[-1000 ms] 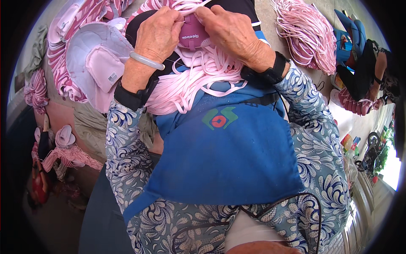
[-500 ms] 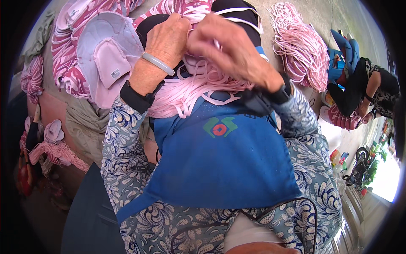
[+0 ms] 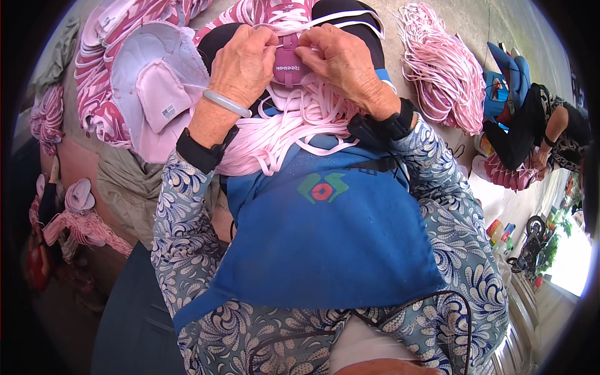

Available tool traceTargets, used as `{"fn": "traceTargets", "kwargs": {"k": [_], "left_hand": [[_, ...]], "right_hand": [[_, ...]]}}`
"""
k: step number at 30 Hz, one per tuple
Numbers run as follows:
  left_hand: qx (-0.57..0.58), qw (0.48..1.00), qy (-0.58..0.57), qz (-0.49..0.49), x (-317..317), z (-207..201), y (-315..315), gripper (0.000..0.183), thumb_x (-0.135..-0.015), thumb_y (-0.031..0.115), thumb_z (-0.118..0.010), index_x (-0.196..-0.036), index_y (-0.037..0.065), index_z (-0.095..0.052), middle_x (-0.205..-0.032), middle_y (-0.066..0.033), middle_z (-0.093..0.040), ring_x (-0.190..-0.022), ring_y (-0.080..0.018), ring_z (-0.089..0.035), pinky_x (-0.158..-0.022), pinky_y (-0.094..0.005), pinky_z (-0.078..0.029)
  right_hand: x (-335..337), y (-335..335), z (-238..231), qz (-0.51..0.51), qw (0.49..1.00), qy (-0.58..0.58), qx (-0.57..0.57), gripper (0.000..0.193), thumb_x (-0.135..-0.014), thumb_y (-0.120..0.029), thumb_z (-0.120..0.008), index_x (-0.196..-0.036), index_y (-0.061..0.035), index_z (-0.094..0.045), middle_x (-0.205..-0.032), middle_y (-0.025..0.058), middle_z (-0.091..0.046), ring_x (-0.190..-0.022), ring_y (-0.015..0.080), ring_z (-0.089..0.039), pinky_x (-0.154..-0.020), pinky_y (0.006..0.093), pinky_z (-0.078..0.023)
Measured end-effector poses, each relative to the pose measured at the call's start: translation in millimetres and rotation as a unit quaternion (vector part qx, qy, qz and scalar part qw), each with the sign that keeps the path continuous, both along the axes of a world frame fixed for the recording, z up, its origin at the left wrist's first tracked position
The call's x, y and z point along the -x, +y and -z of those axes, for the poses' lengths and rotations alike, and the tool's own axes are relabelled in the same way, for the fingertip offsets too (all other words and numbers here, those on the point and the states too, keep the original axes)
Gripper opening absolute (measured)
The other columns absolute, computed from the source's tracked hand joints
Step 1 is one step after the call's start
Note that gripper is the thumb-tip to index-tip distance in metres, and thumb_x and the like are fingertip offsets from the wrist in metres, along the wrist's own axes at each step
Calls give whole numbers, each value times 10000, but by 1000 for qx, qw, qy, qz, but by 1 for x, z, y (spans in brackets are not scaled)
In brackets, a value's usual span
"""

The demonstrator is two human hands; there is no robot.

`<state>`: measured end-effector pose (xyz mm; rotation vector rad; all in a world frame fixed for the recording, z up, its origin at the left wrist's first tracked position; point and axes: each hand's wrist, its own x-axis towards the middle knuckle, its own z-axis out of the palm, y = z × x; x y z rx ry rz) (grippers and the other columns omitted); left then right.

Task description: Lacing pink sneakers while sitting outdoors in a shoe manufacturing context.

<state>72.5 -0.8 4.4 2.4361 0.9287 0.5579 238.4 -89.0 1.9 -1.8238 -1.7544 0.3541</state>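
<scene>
A deep-pink padded fabric shoe tongue, part of a pink-and-white shoe upper, lies between the two hands, over the person's black-clad legs. Left-hand fingers pinch a flat pale lace at the tongue's edge; right-hand fingers are bent close opposite, their grip impossible to tell. Loose pale-pink laces are heaped across the royal-blue cloth apron.

White lettering on a dark-pink fabric shoe tongue
Blue cloth apron: green-and-red emblem; pale-pink fabric piece: tiny label, unreadable.
</scene>
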Motion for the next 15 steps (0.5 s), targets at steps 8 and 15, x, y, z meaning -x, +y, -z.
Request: {"fn": "traceTargets", "kwargs": {"k": [8,15], "left_hand": [[113,985,-118,-51,-8,27,-2,127,-836,159,-593,-897,49,-611,-848,-134,-576,-802,-308,-606,-709,-387,-492],[72,995,-56,-40,-5,15,2,133,-816,171,-619,-896,66,-640,-851,-128,-582,-800,-298,-600,-727,-376,-484]], "right_hand": [[10,0,5,28,999,-3,-44,193,-815,-241,-620,-952,-108,-649,-912,92,-623,-770,300,-629,-650,386,-512],[8,-1,6,8,995,-84,-59,171,-814,-209,-612,-934,-87,-616,-864,89,-596,-715,285,-630,-585,382,-505]]}}
